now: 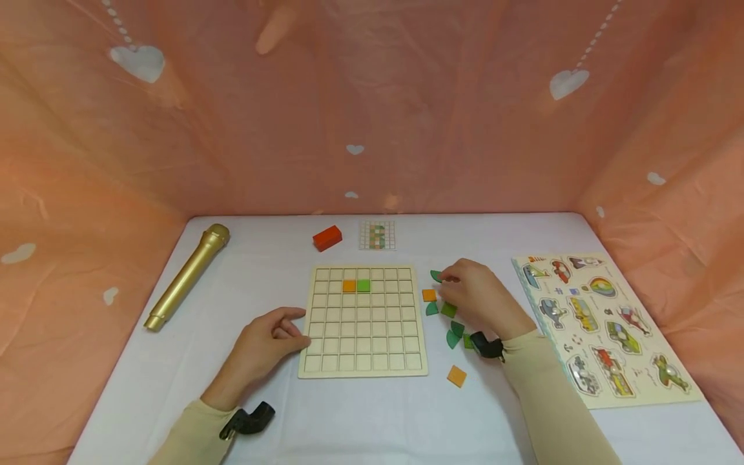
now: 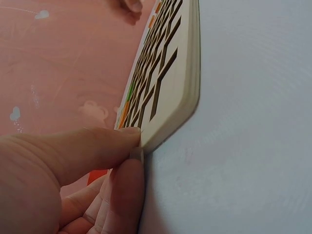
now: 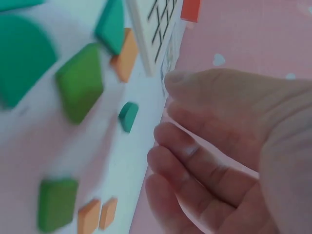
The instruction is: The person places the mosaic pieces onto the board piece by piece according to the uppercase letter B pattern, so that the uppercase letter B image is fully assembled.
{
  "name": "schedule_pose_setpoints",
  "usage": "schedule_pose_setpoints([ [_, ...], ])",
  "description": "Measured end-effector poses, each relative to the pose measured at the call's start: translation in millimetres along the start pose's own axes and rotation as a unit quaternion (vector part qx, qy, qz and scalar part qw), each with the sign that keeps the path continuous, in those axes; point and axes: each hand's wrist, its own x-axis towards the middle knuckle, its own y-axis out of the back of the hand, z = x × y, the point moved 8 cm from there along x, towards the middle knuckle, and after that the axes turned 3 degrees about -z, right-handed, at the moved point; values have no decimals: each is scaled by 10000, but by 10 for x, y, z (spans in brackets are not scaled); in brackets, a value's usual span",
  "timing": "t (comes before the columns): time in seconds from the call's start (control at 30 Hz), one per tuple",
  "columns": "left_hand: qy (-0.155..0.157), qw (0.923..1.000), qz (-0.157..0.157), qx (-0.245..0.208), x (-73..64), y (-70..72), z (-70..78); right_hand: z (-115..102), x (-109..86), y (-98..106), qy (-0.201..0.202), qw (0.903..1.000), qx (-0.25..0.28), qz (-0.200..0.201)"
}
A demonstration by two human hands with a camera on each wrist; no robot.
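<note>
A pale wooden grid board lies in the middle of the table, with an orange square tile and a light green square tile in neighbouring cells near its top. My left hand pinches the board's left edge, thumb on the rim and forefinger against the side. Right of the board, my right hand hovers over loose tiles, fingers loosely bent and nothing visible between them. Closest to its fingertips is a dark green rounded tile. Around it lie an orange tile, a green square and several teal rounded pieces.
Behind the board are a red block and a small pattern card. A gold microphone lies at the left. On the right is a picture puzzle board, partly behind the right sleeve. Another orange tile lies nearer the front.
</note>
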Motion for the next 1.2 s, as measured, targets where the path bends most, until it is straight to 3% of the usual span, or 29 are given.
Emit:
schedule_pose_setpoints([
  [0.33, -33, 10000, 16, -48, 6, 7, -13, 77, -389, -41, 639, 9967, -486, -81],
  [0.57, -79, 10000, 26, -45, 9, 4, -12, 10, -589, -123, 1150, 9894, -885, -9],
  [1.2, -84, 9999, 26, -68, -6, 3, 11, -50, -654, -188, 1350, 9832, -1196, 279],
])
